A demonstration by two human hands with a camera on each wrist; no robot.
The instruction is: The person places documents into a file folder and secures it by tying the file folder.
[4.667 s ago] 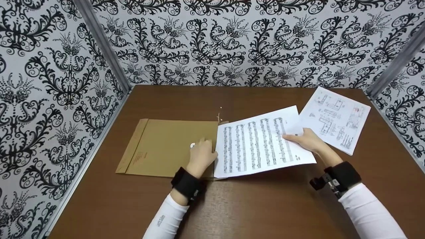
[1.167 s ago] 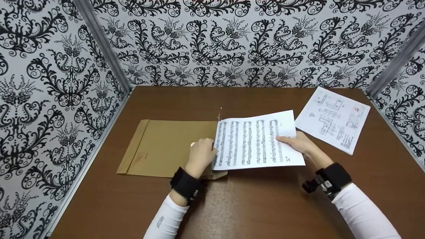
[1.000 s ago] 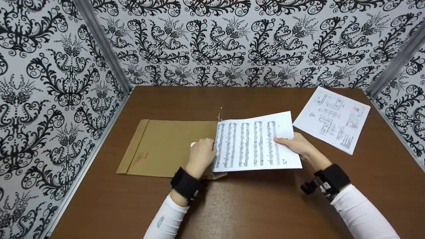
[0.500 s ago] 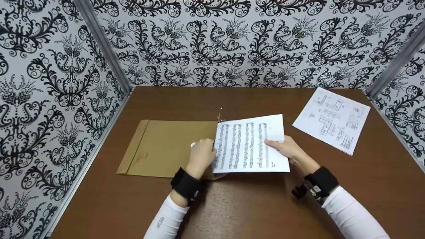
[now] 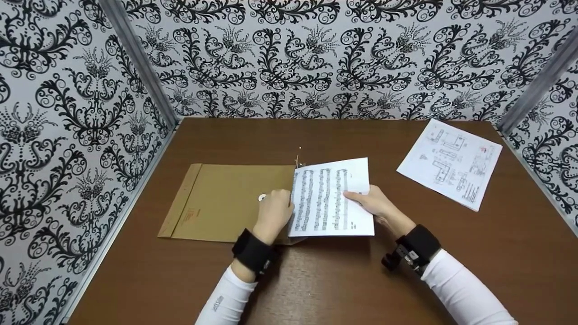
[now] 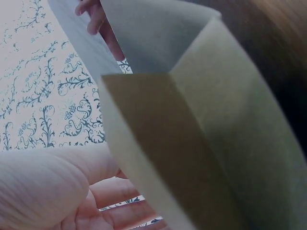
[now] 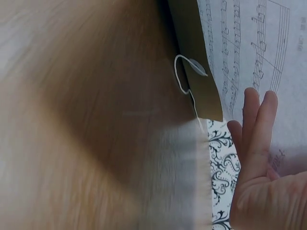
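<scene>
A brown paper envelope (image 5: 230, 194) lies flat on the table, its mouth facing right. My left hand (image 5: 274, 207) grips the upper edge of that mouth with curled fingers. The left wrist view shows the envelope (image 6: 240, 110) held open beside the palm. My right hand (image 5: 378, 205) holds sheets of printed music (image 5: 320, 201) by their right edge, thumb on top and fingers beneath. Their left part is inside the envelope's mouth. Straight fingers of the right hand (image 7: 261, 158) support the sheets from below in the right wrist view.
Sheets with technical drawings (image 5: 451, 162) lie at the table's back right. A thin string (image 7: 178, 72) hangs from a round tab on the envelope's flap. Patterned walls (image 5: 316, 58) stand behind and left of the brown table (image 5: 334, 280).
My right hand has moved left with the music sheets, and less of them shows outside the envelope. My left hand keeps its grip on the envelope's edge. The drawings have not moved.
</scene>
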